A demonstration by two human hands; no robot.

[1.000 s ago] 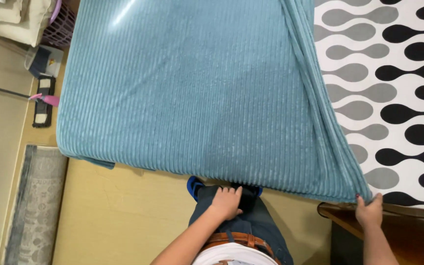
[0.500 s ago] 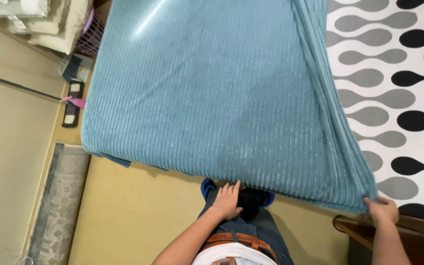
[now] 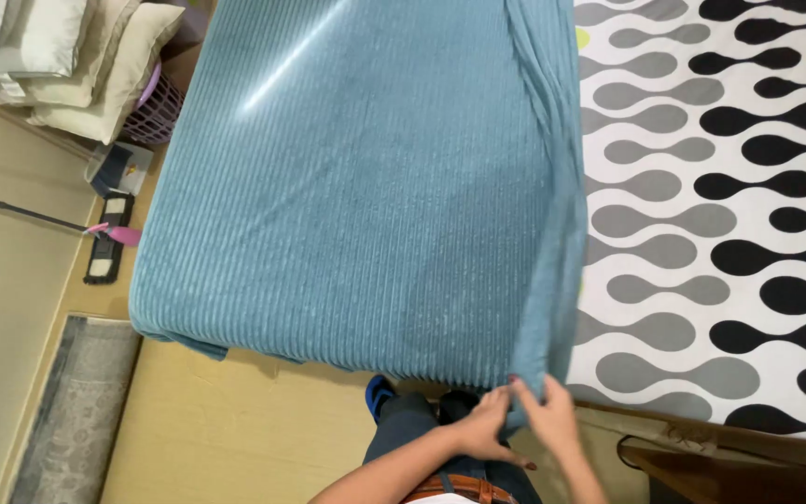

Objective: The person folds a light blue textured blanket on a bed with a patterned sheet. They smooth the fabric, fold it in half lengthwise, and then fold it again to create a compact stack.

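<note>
A ribbed teal blanket (image 3: 356,196) lies spread over a bed, its folded edges stacked along the right side. My left hand (image 3: 482,431) and my right hand (image 3: 549,415) meet at the blanket's near right corner, both pinching the fabric there. The corner is gathered into a narrow fold that rises from my fingers. The bed sheet (image 3: 720,187) beside it is white with black, grey and yellow blob shapes.
A flat mop (image 3: 109,245) with a pink joint lies on the tan floor at left. Cream pillows (image 3: 58,56) and a purple basket (image 3: 153,110) sit at top left. A grey rug (image 3: 67,411) lies lower left. A dark wooden edge (image 3: 729,462) is at lower right.
My right hand has carried the blanket's right corner leftward to meet my left hand, so the blanket's right edge is now drawn in. The view has shifted right.
</note>
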